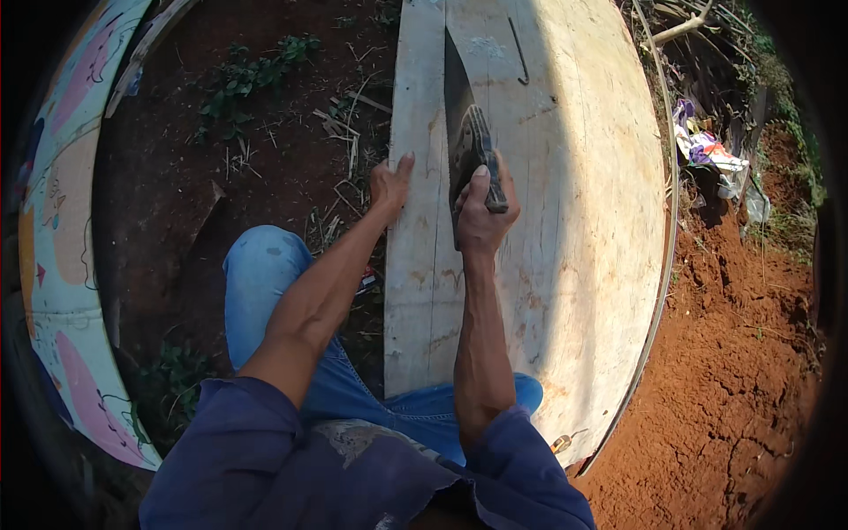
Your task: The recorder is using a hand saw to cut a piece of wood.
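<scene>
Reddish soil [720, 353] lies sunlit to the right of a broad pale wooden board [601, 221], while darker ground with small green plants [252, 84] spreads to its left; the right hand [481, 212] is clenched around the handle of a handsaw [478, 141], whose blade points away from the person over the board; the left hand [389, 187] presses against the board's left edge, its finger grip partly hidden; a bent metal rod [518, 53] lies on the board, right of the blade.

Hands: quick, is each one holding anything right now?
Left hand: thumb on the board, fingers partly hidden, grip unclear.
Right hand: closed, holding the saw.
</scene>
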